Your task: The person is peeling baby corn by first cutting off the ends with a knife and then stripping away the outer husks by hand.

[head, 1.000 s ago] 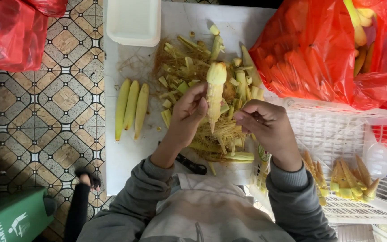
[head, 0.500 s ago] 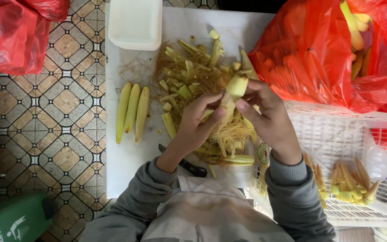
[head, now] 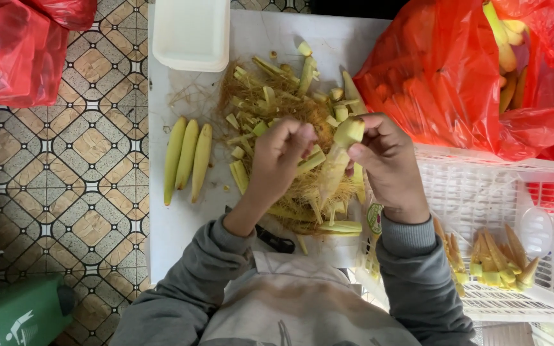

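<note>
My right hand (head: 389,168) grips a baby corn ear (head: 339,154) by its cut top, the ear tilted with its tip toward me. My left hand (head: 278,161) pinches a strip of husk on the ear's left side. Both hands hover over a pile of husks and corn silk (head: 289,112) on a white table (head: 174,224). Three peeled baby corns (head: 188,159) lie side by side to the left of the pile.
A white tray (head: 191,33) stands at the table's far edge. A red bag of unpeeled corn (head: 475,77) is at the right, above a white basket (head: 514,192) holding peeled pieces (head: 498,259). A black-handled knife (head: 274,239) lies near my body. Another red bag (head: 14,48) sits on the tiled floor.
The ear has dropped from upright over the pile to a tilt between my hands. My left hand has shifted from its side down to pull at the husk.
</note>
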